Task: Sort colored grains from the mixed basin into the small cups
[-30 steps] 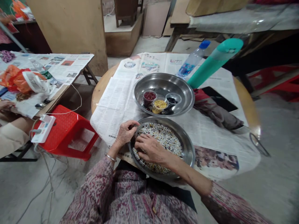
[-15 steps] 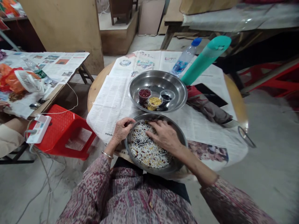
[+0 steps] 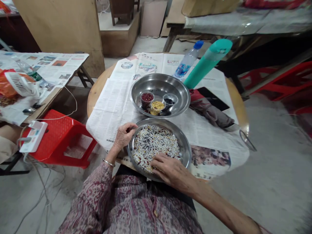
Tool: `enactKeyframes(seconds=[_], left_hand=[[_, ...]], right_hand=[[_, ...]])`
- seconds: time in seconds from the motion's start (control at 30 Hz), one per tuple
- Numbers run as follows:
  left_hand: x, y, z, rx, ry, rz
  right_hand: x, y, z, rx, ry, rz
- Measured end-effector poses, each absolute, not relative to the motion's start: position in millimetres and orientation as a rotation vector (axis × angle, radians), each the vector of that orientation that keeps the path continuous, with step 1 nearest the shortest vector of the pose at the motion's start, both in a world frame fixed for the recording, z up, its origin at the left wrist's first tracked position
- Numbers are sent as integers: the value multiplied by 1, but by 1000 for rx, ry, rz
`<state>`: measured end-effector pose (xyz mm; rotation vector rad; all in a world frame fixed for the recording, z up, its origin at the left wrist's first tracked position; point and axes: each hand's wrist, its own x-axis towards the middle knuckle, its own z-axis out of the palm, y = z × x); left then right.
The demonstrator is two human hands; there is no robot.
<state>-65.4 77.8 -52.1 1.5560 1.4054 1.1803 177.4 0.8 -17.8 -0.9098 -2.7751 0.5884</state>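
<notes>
Head view: a round table (image 3: 95, 92) is shown, covered with newspaper (image 3: 109, 112); two steel basins are placed on it, one behind the other.
Near basin: the near basin (image 3: 187, 152) is positioned at the table edge closest to the person; a grain mixture (image 3: 159, 141) of white grains with red, yellow and dark pieces is spread over its bottom.
Left hand: the left hand (image 3: 123, 135) is placed at the left rim of the near basin; the grip is narrow, the rim being pinched between thumb and fingers. A bracelet (image 3: 109, 162) is worn at the wrist.
Right hand: the right hand (image 3: 168, 167) is lowered to the mixture at the near side of the basin, palm down, with fingers curled; whether any grains are gripped cannot be told.
Far basin: three clear cups are contained in the far basin (image 3: 170, 82): a cup of red beans (image 3: 147, 98), a cup of yellow beans (image 3: 157, 106) and a cup of dark beans (image 3: 170, 100).
Table, far right: a blue-capped bottle (image 3: 187, 61) and a green cylinder (image 3: 207, 66) are located beside the far basin.
Floor, left: a power strip (image 3: 34, 136) is rested on a red stool (image 3: 67, 135).
</notes>
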Motion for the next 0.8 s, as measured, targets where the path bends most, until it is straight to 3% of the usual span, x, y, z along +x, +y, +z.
enactKeyframes(seconds=[0.27, 0.37, 0.6, 0.8], left_hand=[[-65, 78, -52, 1554, 1421, 1167], [-65, 79, -53, 1549, 1420, 1167], [-66, 78, -52, 1576, 1415, 1172], [-65, 78, -55, 1567, 1384, 1196]], right_hand=[[187, 43, -32, -1402, -2526, 194], [180, 49, -33, -1535, -2422, 186], [137, 13, -24, -1036, -2624, 664], [142, 32, -29, -987, -2747, 404]])
